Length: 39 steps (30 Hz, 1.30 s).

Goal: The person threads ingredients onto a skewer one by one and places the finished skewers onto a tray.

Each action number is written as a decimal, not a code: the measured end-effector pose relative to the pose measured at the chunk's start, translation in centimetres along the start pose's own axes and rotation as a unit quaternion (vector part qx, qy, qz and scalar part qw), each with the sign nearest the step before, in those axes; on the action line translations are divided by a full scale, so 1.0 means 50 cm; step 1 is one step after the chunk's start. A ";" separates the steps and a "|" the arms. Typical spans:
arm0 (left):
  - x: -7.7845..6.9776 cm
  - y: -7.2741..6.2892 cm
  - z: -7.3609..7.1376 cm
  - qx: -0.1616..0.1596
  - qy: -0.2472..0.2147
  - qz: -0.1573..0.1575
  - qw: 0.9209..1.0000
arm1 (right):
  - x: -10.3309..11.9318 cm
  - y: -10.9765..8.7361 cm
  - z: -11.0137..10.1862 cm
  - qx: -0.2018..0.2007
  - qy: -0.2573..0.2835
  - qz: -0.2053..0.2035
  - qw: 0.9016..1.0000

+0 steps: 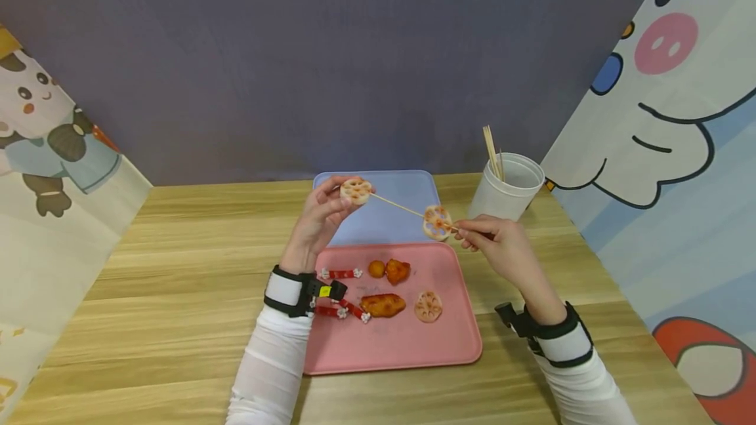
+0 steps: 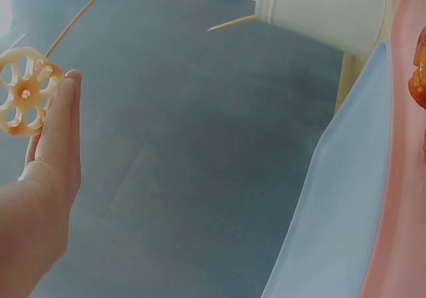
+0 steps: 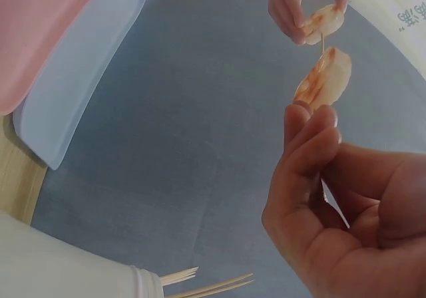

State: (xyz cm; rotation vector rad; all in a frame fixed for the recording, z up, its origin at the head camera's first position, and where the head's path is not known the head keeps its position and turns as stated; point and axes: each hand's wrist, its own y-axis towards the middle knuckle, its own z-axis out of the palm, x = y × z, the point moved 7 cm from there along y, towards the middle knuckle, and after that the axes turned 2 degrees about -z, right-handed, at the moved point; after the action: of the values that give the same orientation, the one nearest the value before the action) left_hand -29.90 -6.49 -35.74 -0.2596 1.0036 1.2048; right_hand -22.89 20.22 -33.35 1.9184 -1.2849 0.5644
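Observation:
My left hand (image 1: 312,231) grips a pale lotus root slice (image 1: 356,191) by its edge, raised over the blue tray; its holes show clearly in the left wrist view. My right hand (image 1: 502,241) pinches a thin wooden skewer (image 1: 397,206) near one end. A second lotus root slice (image 1: 437,222), browned in spots, is threaded on the skewer close to my right fingertips. From there the skewer runs left, its far end right at the edge of the slice in my left hand. In the right wrist view both slices (image 3: 326,78) line up along the stick.
Below lies a pink tray (image 1: 390,349) with another lotus slice (image 1: 428,307), a browned wing-like piece (image 1: 382,305), two small orange-brown pieces (image 1: 398,271) and several red sticks with white frilled ends (image 1: 341,274). Behind it is a blue tray (image 1: 401,182). A white cup (image 1: 502,195) holds several skewers.

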 end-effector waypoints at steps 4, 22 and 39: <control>-0.003 0.000 -0.002 0.003 -0.007 0.007 1.000 | -0.003 0.000 0.001 0.009 0.028 0.000 1.000; -0.012 0.000 0.003 0.044 -0.023 0.010 0.999 | 0.011 -0.007 -0.015 -0.005 0.005 -0.042 0.999; -0.003 -0.005 -0.004 0.015 0.045 -0.006 0.999 | 0.029 -0.011 -0.022 -0.040 -0.058 -0.055 0.996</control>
State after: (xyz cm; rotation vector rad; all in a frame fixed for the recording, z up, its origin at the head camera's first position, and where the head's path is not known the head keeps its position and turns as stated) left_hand -29.80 -6.81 -35.79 -0.2992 1.0962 1.1740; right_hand -21.76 20.36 -31.84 1.9654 -1.2452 0.3443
